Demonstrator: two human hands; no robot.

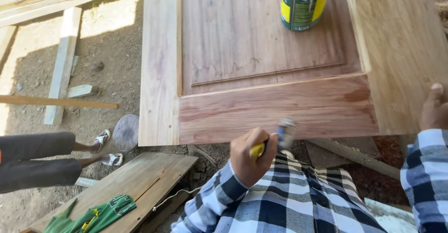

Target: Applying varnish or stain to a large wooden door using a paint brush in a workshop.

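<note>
From the head camera, the left hand [251, 156] is wrapped in a fist around the yellow handle of a paintbrush [275, 142], whose blurred bristle end sits at the near bottom edge of a wooden panel door [261, 107] — a grip that keeps the bristles flat to the bottom rail. The right hand [434, 109] rests on the door's right stile, thumb up, apparently steadying it; whether its fingers curl under the edge cannot be told. The door lies flat and raised, its near rail looking darker than the pale stiles. An open green-and-yellow tin [303, 4] stands on the recessed panel, within reach of the brush. To the left, another person's sandalled feet [106, 149] stand on dirt near a loose plank [60, 65] and a green cloth [93, 214].
</note>
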